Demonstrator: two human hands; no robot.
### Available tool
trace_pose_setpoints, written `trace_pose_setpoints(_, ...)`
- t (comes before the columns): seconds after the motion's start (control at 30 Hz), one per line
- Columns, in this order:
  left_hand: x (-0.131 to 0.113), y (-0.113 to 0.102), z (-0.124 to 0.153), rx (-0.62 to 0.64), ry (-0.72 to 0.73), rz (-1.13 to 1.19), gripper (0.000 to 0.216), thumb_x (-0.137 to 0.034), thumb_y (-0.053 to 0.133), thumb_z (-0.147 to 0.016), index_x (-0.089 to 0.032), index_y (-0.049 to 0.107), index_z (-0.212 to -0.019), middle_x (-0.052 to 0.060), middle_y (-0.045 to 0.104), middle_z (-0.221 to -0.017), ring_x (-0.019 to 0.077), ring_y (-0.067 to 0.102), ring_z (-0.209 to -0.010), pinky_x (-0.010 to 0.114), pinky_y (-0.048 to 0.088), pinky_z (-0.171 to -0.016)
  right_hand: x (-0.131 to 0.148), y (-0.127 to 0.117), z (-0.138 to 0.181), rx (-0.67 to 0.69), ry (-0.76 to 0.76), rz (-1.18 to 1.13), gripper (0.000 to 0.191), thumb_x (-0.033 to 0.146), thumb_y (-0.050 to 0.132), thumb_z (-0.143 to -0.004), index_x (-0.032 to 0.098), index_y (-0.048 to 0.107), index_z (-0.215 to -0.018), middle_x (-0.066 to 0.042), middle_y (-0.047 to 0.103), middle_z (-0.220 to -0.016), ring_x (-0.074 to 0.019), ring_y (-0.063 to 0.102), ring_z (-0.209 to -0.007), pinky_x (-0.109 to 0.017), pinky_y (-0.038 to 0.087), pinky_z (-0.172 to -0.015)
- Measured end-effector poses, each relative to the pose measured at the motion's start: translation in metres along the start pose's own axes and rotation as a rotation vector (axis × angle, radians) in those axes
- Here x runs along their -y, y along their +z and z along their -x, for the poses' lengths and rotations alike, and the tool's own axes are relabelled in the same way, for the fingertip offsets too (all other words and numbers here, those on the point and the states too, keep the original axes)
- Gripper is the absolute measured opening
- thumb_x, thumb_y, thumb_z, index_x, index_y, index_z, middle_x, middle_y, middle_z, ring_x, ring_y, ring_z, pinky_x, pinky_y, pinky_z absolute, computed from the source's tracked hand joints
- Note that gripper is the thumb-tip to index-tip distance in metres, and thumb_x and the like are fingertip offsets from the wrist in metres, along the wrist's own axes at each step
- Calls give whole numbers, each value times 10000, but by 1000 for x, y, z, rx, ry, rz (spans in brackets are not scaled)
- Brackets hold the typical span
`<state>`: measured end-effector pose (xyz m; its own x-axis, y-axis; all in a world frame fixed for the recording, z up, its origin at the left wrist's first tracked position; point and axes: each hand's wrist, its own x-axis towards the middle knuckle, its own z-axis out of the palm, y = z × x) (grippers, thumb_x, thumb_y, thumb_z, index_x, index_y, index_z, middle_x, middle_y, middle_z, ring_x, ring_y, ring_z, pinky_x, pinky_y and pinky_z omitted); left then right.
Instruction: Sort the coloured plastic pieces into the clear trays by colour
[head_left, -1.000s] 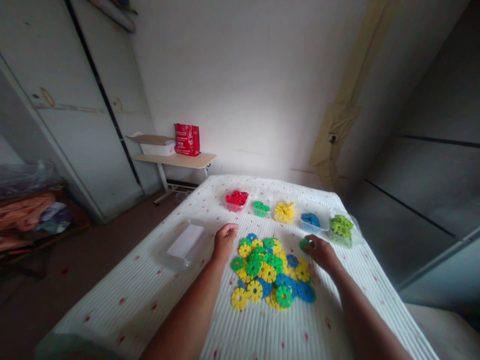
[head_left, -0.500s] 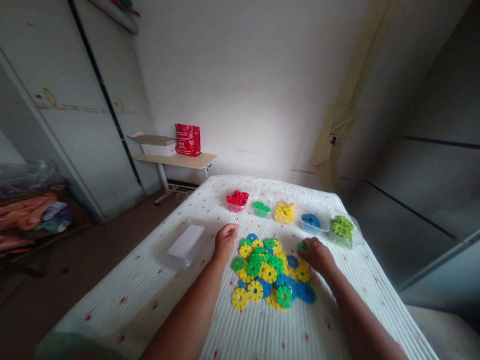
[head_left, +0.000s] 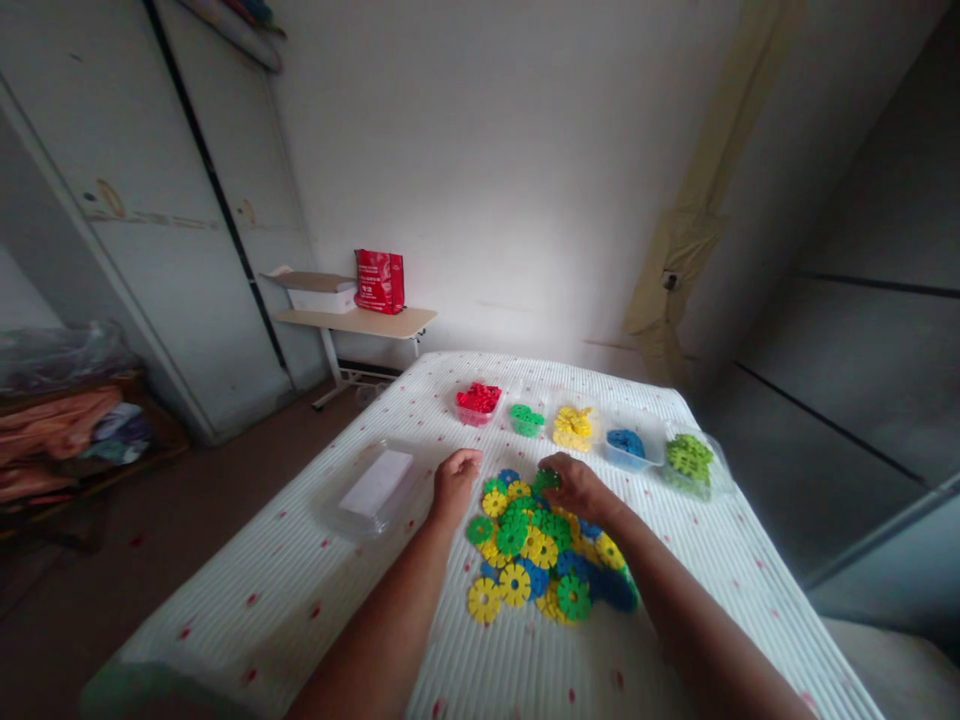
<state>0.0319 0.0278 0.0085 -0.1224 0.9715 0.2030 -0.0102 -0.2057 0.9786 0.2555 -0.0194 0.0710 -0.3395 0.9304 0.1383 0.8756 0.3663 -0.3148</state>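
Observation:
A heap of notched plastic snowflake discs point(head_left: 535, 547) in yellow, green and blue lies on the bed-like covered surface point(head_left: 517, 665). My right hand point(head_left: 579, 484) is over the heap's far edge, its fingers closed on a green snowflake disc point(head_left: 547, 480). Left of the heap hovers my left hand point(head_left: 456, 482), with curled fingers; whether anything is in them I cannot see. Beyond the heap, a row of clear tubs holds red pieces point(head_left: 478, 398), green discs point(head_left: 527, 418), yellow discs point(head_left: 573, 427), blue discs point(head_left: 625, 443) and light-green pieces point(head_left: 689, 457).
A clear plastic container point(head_left: 373, 490) with a white rectangle in it sits to the left of my left hand. Against the back wall, a small table point(head_left: 390, 322) bears a white box point(head_left: 322, 298) and a red bag point(head_left: 379, 281). Cabinets stand on the left.
My right hand has moved left from the heap's right side to its far edge, carrying the green snowflake disc. The left hand keeps about the same place beside the heap.

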Motion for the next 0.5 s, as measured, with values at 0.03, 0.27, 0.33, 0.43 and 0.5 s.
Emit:
trace_pose_setpoints(0.03,0,0,0,-2,-2,2,245,-344,562,-639,-153,665,-754,31,666,-706,161,590,-655,262,470,-613,1,2,-4,34,14,37,369,181,601,-679,160,619,-1047,-99,643,-1027,-201,600,-906,-267,441,-782)
trace_pose_setpoints(0.27,0,1,1,-2,-17,11,255,-351,557,-646,-147,662,-756,37,669,-698,159,586,-636,262,467,-594,4,4,-15,173,51,131,402,192,621,-676,161,622,-1077,-90,661,-1069,-207,603,-960,-252,424,-810)
trace_pose_setpoints(0.33,-2,1,1,-4,-15,10,253,-346,553,-644,-147,661,-758,36,669,-700,158,584,-637,260,465,-597,6,4,-15,167,57,146,401,207,614,-684,165,622,-1082,-98,666,-1067,-223,609,-952,-267,426,-795)
trace_pose_setpoints(0.43,-4,1,2,-7,-8,1,246,-331,545,-645,-148,661,-763,31,665,-698,151,574,-632,255,458,-604,10,4,-13,147,49,171,364,243,593,-712,176,630,-1068,-104,671,-1058,-237,619,-934,-281,428,-772)
trace_pose_setpoints(0.5,-4,0,2,-4,-6,-7,241,-322,544,-645,-147,662,-761,26,659,-681,146,566,-619,251,453,-602,13,3,-11,124,33,194,343,266,580,-731,187,633,-1061,-95,674,-1052,-228,624,-929,-267,428,-757)
